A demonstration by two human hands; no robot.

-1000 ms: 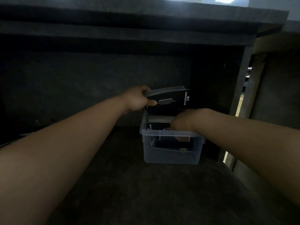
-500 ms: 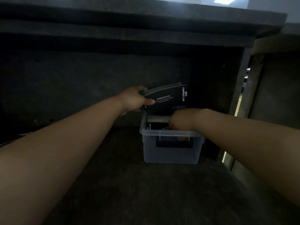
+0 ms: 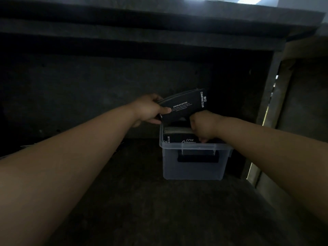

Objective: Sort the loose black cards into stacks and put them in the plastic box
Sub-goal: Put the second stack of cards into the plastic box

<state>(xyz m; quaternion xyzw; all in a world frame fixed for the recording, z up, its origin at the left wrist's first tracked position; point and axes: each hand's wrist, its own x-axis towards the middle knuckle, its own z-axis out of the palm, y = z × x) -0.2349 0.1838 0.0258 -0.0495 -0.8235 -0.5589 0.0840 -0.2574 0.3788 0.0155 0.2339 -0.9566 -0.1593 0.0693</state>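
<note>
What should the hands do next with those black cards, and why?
Probably the left hand should lower its stack of cards into the plastic box, behind the standing cards. The stack hangs just above the box's back edge. The right hand, fingers curled on the standing cards, seems to hold them forward, leaving a dark gap there.

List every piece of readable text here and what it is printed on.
"DRINK&COFFEE": stack of black cards in the left hand's grip.
"CAMPING CLUB": sideways at that stack's right end.
Fine print under "DRINK&COFFEE": too small to read.
"CLUB": sideways on the front card in the plastic box; its script lettering is half hidden by the rim, unreadable.
</note>
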